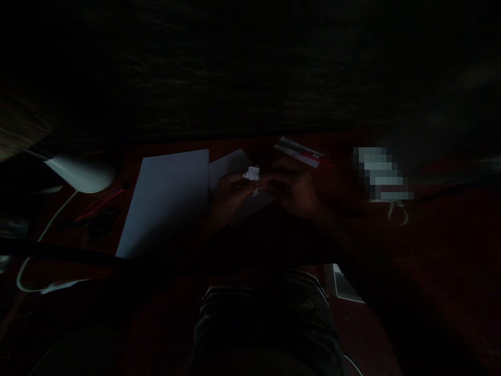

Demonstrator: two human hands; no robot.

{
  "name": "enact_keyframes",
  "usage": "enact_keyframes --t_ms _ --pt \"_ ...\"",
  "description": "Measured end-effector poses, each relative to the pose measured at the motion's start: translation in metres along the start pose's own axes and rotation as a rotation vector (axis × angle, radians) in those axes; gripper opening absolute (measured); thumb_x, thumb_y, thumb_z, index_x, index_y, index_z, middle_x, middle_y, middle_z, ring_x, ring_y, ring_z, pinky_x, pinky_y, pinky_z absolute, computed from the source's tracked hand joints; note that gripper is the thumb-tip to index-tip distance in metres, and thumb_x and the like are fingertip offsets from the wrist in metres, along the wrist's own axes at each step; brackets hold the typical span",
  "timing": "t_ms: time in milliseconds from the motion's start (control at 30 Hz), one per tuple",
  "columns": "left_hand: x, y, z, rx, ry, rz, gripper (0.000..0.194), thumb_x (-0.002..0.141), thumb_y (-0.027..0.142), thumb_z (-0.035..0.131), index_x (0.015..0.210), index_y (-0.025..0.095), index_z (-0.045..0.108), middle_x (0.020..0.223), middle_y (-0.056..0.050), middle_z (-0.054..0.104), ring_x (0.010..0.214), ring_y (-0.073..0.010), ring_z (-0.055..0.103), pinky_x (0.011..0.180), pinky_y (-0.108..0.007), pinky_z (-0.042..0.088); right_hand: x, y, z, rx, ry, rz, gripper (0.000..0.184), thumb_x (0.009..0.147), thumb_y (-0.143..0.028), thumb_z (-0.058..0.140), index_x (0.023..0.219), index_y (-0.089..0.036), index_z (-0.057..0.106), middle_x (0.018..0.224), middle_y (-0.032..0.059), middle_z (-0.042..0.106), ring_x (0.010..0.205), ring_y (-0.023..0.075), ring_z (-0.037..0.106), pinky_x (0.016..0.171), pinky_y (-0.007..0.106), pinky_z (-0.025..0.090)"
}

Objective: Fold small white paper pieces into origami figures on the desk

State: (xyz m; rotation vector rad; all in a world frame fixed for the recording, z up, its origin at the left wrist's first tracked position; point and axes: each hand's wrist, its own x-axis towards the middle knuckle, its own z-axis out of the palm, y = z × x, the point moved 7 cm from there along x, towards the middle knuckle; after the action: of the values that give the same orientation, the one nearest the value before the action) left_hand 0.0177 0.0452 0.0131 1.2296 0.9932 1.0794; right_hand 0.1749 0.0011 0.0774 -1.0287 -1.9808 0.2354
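In the dim light, a small folded piece of white paper (pixel 252 173) is held up between both hands, above the table. My left hand (pixel 230 192) pinches it from the left, fingers closed. From the other side my right hand (pixel 294 189) has its fingers bent inward at the paper's lower right, where a thin pale tip pokes out; shadow hides its exact grip. Beneath the hands lies a loose white sheet (pixel 230 160), partly covered by them. A larger stack or sheet of white paper (pixel 168 193) rests just left of my left hand.
A ruler-like strip (pixel 291 149) with a red item (pixel 323 159) lies beyond my right hand. At left stands a white lamp-shaped object (pixel 84 175) with a cable, beside a pink-red item (pixel 102 202). A blurred pale object (pixel 381 169) with a loop sits at right.
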Motion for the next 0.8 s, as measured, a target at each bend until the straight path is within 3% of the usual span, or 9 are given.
enact_keyframes --t_ms 133,267,367,500,800 --pt "-0.001 0.003 0.003 -0.011 -0.006 0.013 0.031 0.069 0.042 0.09 0.07 0.017 0.072 0.069 -0.002 0.073 0.065 -0.0146 0.066 0.064 -0.028 0.051 0.003 0.002 0.0 0.028 -0.022 0.03 0.014 0.094 -0.017 0.068 0.09 -0.025 0.079 0.101 0.0051 0.072 0.095 0.0213 0.069 0.081 0.033 0.053" --pt "-0.003 0.011 0.014 -0.143 -0.088 0.028 0.029 0.073 0.044 0.087 0.075 0.02 0.071 0.079 -0.002 0.074 0.075 -0.0165 0.07 0.073 -0.03 0.057 0.006 0.002 -0.004 0.106 -0.03 -0.009 0.016 0.094 -0.013 0.065 0.089 -0.023 0.076 0.095 0.0034 0.076 0.092 0.0199 0.07 0.082 0.033 0.054" --pt "-0.007 0.017 0.018 -0.119 -0.143 0.071 0.028 0.074 0.042 0.088 0.081 0.02 0.072 0.083 -0.002 0.074 0.081 -0.0171 0.071 0.077 -0.03 0.058 0.007 0.001 -0.009 0.108 0.013 -0.034 0.015 0.094 -0.013 0.064 0.088 -0.022 0.074 0.093 0.0034 0.076 0.089 0.0195 0.07 0.079 0.033 0.054" --pt "-0.011 0.022 0.012 -0.004 -0.094 0.115 0.032 0.071 0.039 0.091 0.091 0.019 0.073 0.092 -0.004 0.077 0.088 -0.019 0.074 0.082 -0.03 0.059 0.006 0.001 -0.01 0.089 0.032 -0.027 0.015 0.093 -0.013 0.064 0.087 -0.023 0.074 0.094 0.0036 0.075 0.089 0.0195 0.069 0.078 0.033 0.054" --pt "-0.012 0.03 0.006 0.118 0.019 0.236 0.027 0.072 0.037 0.09 0.081 0.019 0.072 0.087 -0.005 0.078 0.085 -0.0203 0.074 0.082 -0.032 0.06 0.004 0.002 -0.009 0.152 0.064 -0.037 0.016 0.09 -0.012 0.065 0.084 -0.023 0.074 0.092 0.0034 0.075 0.089 0.0198 0.07 0.079 0.035 0.055"
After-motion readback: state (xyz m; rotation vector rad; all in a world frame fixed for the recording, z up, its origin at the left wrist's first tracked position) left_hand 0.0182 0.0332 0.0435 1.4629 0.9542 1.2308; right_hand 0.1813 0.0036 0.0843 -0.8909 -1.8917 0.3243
